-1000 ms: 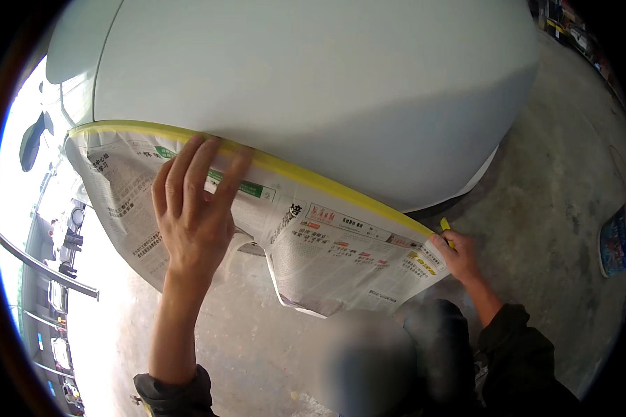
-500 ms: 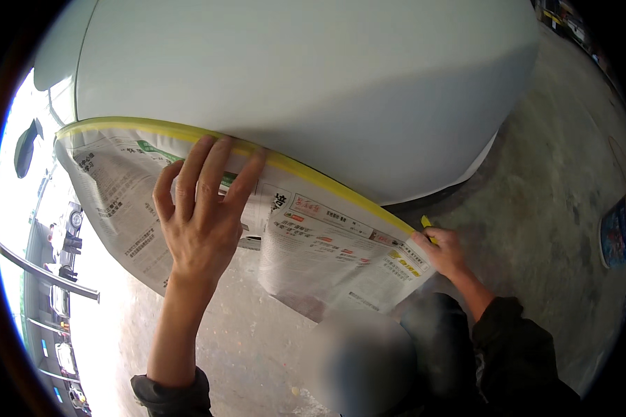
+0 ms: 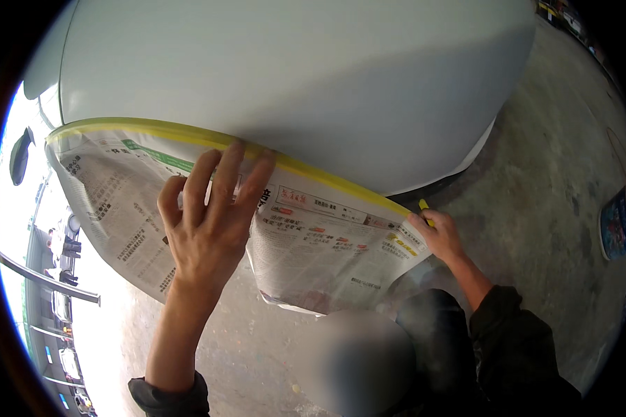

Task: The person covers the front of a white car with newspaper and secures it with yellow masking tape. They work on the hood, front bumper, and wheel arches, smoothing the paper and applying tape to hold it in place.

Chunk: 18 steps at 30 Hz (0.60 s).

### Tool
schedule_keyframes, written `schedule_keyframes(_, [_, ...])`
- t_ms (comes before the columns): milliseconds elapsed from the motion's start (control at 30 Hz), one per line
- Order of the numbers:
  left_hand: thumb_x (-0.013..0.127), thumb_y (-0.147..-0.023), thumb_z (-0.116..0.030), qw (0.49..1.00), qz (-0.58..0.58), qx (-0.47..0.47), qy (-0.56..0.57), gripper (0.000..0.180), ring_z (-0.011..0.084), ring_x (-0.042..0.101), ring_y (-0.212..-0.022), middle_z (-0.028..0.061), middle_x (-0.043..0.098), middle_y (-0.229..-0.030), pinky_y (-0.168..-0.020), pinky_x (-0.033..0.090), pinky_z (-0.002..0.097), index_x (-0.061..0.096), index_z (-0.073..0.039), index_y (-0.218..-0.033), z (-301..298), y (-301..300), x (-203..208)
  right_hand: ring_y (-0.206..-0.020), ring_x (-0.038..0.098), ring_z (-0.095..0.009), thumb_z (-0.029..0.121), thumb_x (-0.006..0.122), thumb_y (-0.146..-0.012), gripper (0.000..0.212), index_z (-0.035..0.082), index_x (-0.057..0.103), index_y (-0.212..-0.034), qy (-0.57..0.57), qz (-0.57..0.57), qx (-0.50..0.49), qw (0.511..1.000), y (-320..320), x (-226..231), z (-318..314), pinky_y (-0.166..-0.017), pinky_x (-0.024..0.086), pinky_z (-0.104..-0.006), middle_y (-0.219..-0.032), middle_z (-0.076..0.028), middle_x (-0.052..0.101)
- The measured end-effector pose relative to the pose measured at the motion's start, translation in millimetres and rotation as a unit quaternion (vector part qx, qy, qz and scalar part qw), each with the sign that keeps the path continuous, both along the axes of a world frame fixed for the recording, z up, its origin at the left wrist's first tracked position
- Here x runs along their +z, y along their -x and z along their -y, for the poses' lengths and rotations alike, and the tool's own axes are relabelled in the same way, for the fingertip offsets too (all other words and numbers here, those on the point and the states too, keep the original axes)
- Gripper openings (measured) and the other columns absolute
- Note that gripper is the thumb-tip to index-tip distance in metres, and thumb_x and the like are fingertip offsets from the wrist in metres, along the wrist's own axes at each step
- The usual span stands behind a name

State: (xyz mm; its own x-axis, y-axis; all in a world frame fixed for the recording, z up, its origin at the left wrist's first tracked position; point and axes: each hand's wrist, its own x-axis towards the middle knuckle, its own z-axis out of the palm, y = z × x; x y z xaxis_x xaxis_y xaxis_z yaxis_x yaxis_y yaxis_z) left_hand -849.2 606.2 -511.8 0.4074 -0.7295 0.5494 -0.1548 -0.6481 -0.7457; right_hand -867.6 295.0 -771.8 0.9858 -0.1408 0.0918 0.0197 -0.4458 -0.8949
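Newspaper [image 3: 327,254], lower edge free above floor [image 3: 243,340]; left hand [image 3: 210,236] spread on tape [image 3: 327,179]; right hand [image 3: 439,235] pinching right corner.

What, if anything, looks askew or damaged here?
I see no clear spill or damage. Only the newspaper looks a little untidy: yellow tape runs smoothly along its upper edge, but below that, to the right of the left hand, it hangs loose, with an uneven bottom edge.

Two hands [image 3: 212,242] [image 3: 441,233], one yellow tape strip [image 3: 330,180], one bucket [image 3: 615,226] show.
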Motion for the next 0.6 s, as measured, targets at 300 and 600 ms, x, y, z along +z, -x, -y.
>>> schedule_keyframes(300, [0.082, -0.074, -0.01, 0.997, -0.07, 0.02, 0.017, 0.064, 0.0148, 0.047, -0.13, -0.0075, 0.055, -0.135, -0.107, 0.033, 0.0381, 0.062, -0.034, -0.131, 21, 12, -14, -0.056, 0.056, -0.018, 0.041, 0.067, -0.093, 0.042, 0.0, 0.072, -0.085, -0.041, -0.021, -0.008, 0.999, 6, 0, -2, -0.056, 0.044, -0.0347, -0.065, -0.013, 0.064])
schedule_keyframes(600, [0.079, -0.078, -0.02, 0.997, -0.059, 0.055, -0.014, 0.059, 0.0138, 0.052, -0.128, -0.0076, 0.058, -0.133, -0.108, 0.038, 0.039, 0.061, -0.031, -0.133, 40, 19, -8, -0.057, 0.06, -0.023, 0.041, 0.067, -0.092, 0.042, 0.0, 0.073, -0.086, -0.05, -0.015, 0.014, 0.999, 5, -7, -7, -0.057, 0.046, -0.0357, -0.067, -0.015, 0.065])
